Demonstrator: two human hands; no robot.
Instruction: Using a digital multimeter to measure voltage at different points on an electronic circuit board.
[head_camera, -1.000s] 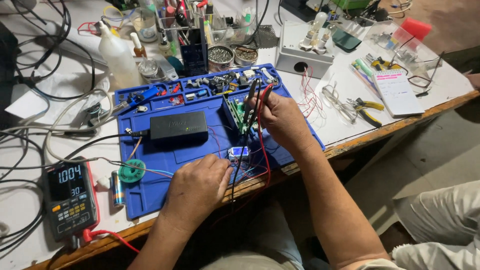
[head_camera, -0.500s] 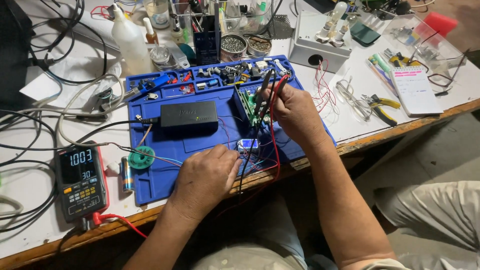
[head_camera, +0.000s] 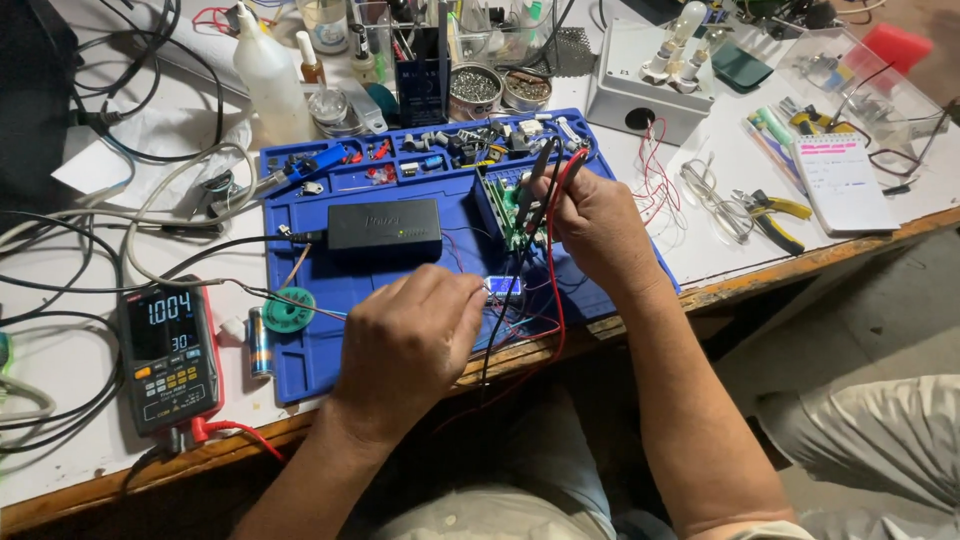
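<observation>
The right hand (head_camera: 598, 222) is closed around 2 thin test probes (head_camera: 538, 195), 1 black and 1 red, pinching them together so that their tips press down on a green circuit board (head_camera: 505, 208). That board stands on edge just left of the right hand's fingers, on a blue work mat (head_camera: 330, 340). The red lead (head_camera: 553, 300) and a black one trail from this hand toward the person, past the mat's near edge.

The left hand (head_camera: 410, 345) rests knuckles-up on the mat, its fingers curled down over a small module with a lit blue display (head_camera: 502, 286), which lies right at the fingertips; whether the fingers actually pinch it cannot be told. The board sits beyond this hand and to its right.

Just beyond the left hand lies a flat black box (head_camera: 384, 229) with a cable plugged into its left side. To the left of this hand are a green spool (head_camera: 288, 310) and a small cylindrical battery (head_camera: 259, 343). Farther left, on the white tabletop (head_camera: 60, 370), a multimeter (head_camera: 168, 358) lies with its screen lit. Right of the right hand, off the mat, lie yellow-handled pliers (head_camera: 770, 215) and a notepad (head_camera: 845, 185).
</observation>
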